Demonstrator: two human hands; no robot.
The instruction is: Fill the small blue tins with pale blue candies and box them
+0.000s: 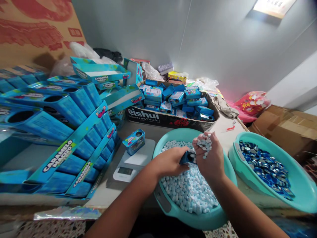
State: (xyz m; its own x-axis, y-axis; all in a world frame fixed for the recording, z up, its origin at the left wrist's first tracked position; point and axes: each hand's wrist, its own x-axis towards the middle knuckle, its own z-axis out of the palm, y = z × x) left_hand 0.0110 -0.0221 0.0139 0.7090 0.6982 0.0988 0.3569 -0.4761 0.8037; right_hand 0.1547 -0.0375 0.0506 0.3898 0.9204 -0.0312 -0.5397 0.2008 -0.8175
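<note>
My left hand (170,161) is closed round a small blue tin (187,158), held over a teal basin (198,216) full of pale blue candy tablets (188,188). My right hand (209,155) is cupped, palm up, with a heap of the same tablets (205,143) in it, right against the tin's mouth. Another small blue tin (134,141) stands on a white digital scale (135,162) to the left of the basin.
Blue "Caramelo Macizo" display boxes (69,148) are stacked at the left. A cardboard tray (170,119) of blue tins sits behind the basin. A second teal basin (297,185) at the right holds blue and silver lids (264,168). Cardboard boxes (289,129) stand far right.
</note>
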